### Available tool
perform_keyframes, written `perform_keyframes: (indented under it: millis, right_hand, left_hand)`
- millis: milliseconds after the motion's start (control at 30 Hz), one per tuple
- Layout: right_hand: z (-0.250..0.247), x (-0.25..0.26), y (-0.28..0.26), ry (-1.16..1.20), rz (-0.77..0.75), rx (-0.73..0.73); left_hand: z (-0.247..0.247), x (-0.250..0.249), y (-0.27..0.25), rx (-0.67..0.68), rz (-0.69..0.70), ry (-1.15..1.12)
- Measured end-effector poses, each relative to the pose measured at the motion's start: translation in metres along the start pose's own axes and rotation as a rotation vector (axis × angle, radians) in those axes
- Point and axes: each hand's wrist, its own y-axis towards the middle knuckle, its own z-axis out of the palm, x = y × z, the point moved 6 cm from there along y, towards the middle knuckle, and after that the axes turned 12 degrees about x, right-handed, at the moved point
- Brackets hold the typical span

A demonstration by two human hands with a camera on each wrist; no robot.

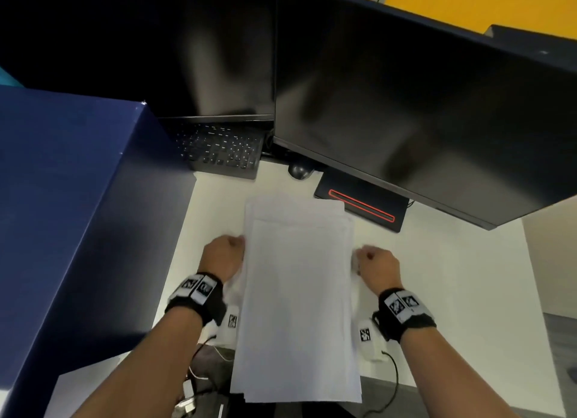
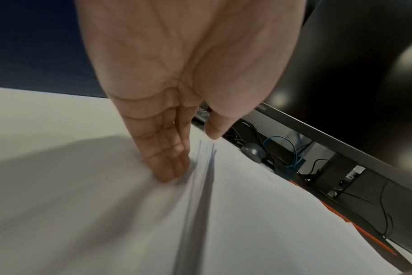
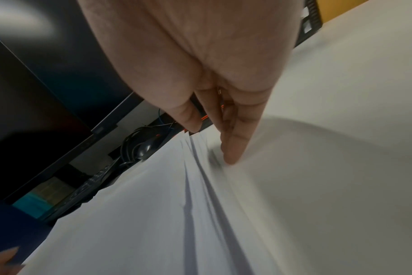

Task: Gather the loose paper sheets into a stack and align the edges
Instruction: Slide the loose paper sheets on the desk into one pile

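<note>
A stack of white paper sheets [image 1: 299, 293] lies lengthwise on the white desk [image 1: 452, 293], and its near end hangs over the front edge. At the far end the sheets are staggered, with several edges showing. My left hand [image 1: 224, 255] is against the stack's left edge. In the left wrist view its straight fingers [image 2: 169, 173] touch the desk beside the layered paper edges [image 2: 200, 186], thumb apart. My right hand [image 1: 377, 264] is at the right edge. Its straight fingertips [image 3: 231, 158] press beside the sheet edges [image 3: 207, 186].
A dark blue partition [image 1: 62, 199] walls off the left. Behind the sheets are a black keyboard [image 1: 218, 149], a mouse [image 1: 299, 170], two dark monitors [image 1: 406, 105] and a black stand base with a red outline [image 1: 362, 208]. Cables [image 1: 203, 371] hang below the front edge.
</note>
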Motion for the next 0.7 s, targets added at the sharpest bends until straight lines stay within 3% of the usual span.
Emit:
perform_keyframes:
  millis: [200, 400, 600, 700]
  right_hand:
    - [0.016, 0.049, 0.036, -0.116, -0.116, 0.037]
    - [-0.003, 0.017, 0.035, -0.178, 0.000, -0.065]
    - [0.031, 0.033, 0.026, -0.061, -0.101, 0.048]
    - [0.022, 0.030, 0.019, -0.038, -0.110, 0.035]
  left_hand:
    - [0.002, -0.050, 0.031, -0.056, 0.081, 0.042]
    - [-0.005, -0.017, 0.027, -0.107, -0.082, 0.101]
    - [0.021, -0.036, 0.014, -0.032, 0.064, 0.035]
    - [0.021, -0.026, 0.006, -0.055, 0.058, -0.020]
